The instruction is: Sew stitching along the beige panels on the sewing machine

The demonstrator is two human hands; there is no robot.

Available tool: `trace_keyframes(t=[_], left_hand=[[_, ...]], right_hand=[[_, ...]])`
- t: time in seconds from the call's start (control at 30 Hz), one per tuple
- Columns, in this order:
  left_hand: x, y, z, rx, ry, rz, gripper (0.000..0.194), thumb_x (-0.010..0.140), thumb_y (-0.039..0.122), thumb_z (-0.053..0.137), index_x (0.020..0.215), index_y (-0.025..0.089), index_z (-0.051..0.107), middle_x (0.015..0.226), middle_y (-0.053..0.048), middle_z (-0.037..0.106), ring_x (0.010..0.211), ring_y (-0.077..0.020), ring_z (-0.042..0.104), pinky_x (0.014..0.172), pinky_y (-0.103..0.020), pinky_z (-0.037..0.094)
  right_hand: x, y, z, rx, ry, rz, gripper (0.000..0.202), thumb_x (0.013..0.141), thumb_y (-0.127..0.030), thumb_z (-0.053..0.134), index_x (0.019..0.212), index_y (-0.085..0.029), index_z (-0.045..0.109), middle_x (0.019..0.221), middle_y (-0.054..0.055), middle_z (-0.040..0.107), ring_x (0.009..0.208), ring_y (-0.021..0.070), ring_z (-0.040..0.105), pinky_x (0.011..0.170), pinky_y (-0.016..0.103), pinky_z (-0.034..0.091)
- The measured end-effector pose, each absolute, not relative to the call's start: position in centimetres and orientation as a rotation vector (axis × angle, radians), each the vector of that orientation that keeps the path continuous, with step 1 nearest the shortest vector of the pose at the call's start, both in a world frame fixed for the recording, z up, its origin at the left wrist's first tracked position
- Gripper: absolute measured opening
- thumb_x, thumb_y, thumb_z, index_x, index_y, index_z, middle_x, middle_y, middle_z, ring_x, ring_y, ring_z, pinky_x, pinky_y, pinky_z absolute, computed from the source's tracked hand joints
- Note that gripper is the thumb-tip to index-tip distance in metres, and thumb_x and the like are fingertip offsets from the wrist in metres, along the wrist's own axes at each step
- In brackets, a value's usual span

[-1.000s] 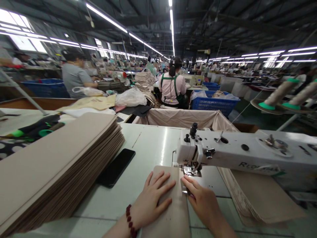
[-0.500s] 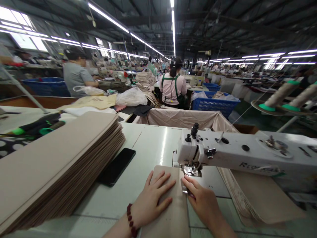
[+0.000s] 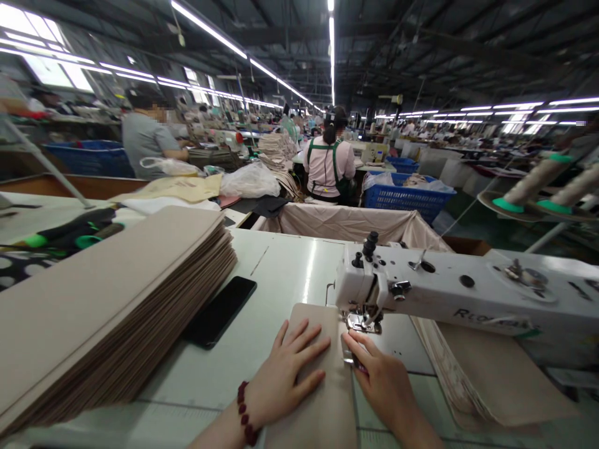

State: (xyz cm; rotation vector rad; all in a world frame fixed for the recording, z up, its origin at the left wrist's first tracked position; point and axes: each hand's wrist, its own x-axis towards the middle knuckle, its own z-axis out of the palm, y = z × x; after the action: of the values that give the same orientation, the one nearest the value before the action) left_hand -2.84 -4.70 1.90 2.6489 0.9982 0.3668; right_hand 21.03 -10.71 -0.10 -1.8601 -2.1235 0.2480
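Observation:
A beige fabric panel [image 3: 322, 399] with rounded corners lies flat on the table, its right edge at the presser foot [image 3: 359, 322] of a white sewing machine [image 3: 421, 280]. My left hand [image 3: 292, 374], with a dark red bead bracelet [image 3: 244, 415] at the wrist, rests palm down on the panel, fingers spread. My right hand [image 3: 384, 380] is at the panel's right edge, just in front of the presser foot, its fingers bent and close together. A small metal piece with a purplish bit shows under these fingers; whether I grip it is hard to see.
At left stands a tall stack of beige panels [image 3: 116, 280], beside a black phone [image 3: 222, 312]. More beige panels [image 3: 500, 374] lie under the machine arm. Thread cones [image 3: 533, 184] stand at right. Beyond the table are a cloth-lined bin [image 3: 337, 218], a blue basket [image 3: 407, 196] and two seated co-workers.
The panel has slid slightly away from me along the presser foot, its far edge now farther up the table. Both hands keep nearly the same place.

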Motion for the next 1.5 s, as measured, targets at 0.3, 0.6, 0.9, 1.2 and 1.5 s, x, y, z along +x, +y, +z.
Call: trace_keyframes(t=[0.3, 0.6, 0.9, 1.2, 1.5], left_hand=[[-2.86, -4.85, 2.05, 2.659, 0.996, 0.377, 0.052, 0.095, 0.037, 0.052, 0.145, 0.04, 0.035, 0.153, 0.001, 0.034, 0.141, -0.0319, 0.025, 0.113, -0.062, 0.015], [-2.83, -4.91, 2.06, 2.688, 0.992, 0.362, 0.051, 0.095, 0.037, 0.052, 0.144, 0.041, 0.036, 0.154, 0.002, 0.031, 0.142, -0.032, 0.023, 0.113, -0.062, 0.015], [-2.87, -4.93, 2.06, 2.691, 0.991, 0.394, 0.052, 0.094, 0.038, 0.054, 0.143, 0.041, 0.037, 0.154, 0.001, 0.032, 0.141, -0.0324, 0.024, 0.112, -0.062, 0.018], [-2.77, -4.86, 1.78, 2.696, 0.991, 0.392, 0.051, 0.094, 0.038, 0.054, 0.143, 0.041, 0.039, 0.154, 0.002, 0.03, 0.142, -0.0325, 0.023, 0.113, -0.062, 0.017], [-2.91, -4.83, 1.47, 2.688, 0.988, 0.418, 0.05, 0.093, 0.037, 0.055, 0.141, 0.04, 0.042, 0.153, 0.001, 0.033, 0.141, -0.0326, 0.024, 0.113, -0.061, 0.017]], right_hand=[[21.22, -10.76, -0.49, -1.81, -2.113, 0.266, 0.07, 0.082, -0.003, 0.043, 0.14, -0.04, 0.038, 0.145, -0.006, 0.045, 0.115, 0.0172, 0.058, 0.092, 0.033, 0.05], [21.25, -10.79, -0.39, -1.783, -2.105, 0.292, 0.069, 0.081, -0.002, 0.045, 0.14, -0.038, 0.04, 0.144, -0.004, 0.046, 0.117, 0.0182, 0.056, 0.096, 0.033, 0.048], [21.38, -10.74, -0.45, -1.79, -2.11, 0.288, 0.069, 0.081, -0.002, 0.044, 0.14, -0.039, 0.04, 0.145, -0.004, 0.045, 0.116, 0.0186, 0.057, 0.094, 0.034, 0.049], [21.25, -10.82, -0.41, -1.79, -2.108, 0.29, 0.068, 0.082, -0.003, 0.044, 0.139, -0.038, 0.041, 0.145, -0.005, 0.045, 0.117, 0.0179, 0.056, 0.096, 0.033, 0.048], [21.35, -10.8, -0.43, -1.793, -2.114, 0.283, 0.069, 0.08, -0.002, 0.045, 0.139, -0.038, 0.041, 0.145, -0.005, 0.045, 0.116, 0.0177, 0.057, 0.095, 0.033, 0.048]])
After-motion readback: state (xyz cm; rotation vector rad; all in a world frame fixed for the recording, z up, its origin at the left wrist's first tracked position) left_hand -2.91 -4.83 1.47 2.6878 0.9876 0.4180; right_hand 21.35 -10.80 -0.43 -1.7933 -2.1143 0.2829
